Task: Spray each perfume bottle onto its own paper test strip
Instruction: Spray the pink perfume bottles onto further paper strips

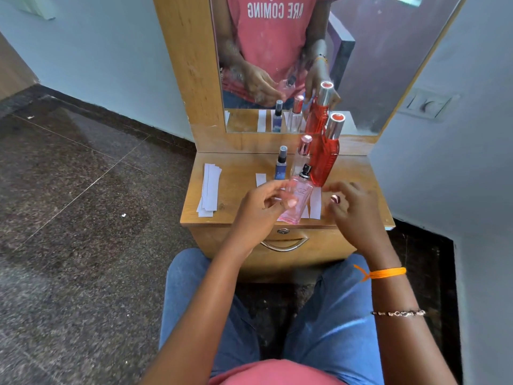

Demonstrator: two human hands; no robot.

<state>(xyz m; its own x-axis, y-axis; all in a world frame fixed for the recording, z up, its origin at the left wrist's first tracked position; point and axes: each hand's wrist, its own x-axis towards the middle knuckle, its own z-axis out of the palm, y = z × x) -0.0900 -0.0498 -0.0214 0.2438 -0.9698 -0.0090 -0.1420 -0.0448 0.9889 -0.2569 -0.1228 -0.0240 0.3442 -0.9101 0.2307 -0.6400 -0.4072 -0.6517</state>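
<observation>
My left hand [259, 209] grips a pink square perfume bottle [295, 201] just above the wooden dresser top [241, 187]; its black sprayer is bare. My right hand [352, 209] hovers just right of it, fingers curled on a small dark shiny cap [335, 199]. White paper strips [315, 202] lie under and beside the bottle, another strip [260, 179] further left. Behind stand a small blue spray bottle [281, 162], a clear bottle with a pink cap [302, 154] and a tall red bottle with a silver cap [326, 157].
A stack of spare paper strips [209, 190] lies at the dresser's left edge. A mirror [305, 65] rises at the back and reflects the bottles and hands. A drawer handle [286, 244] sits below the front edge. Walls close in on both sides.
</observation>
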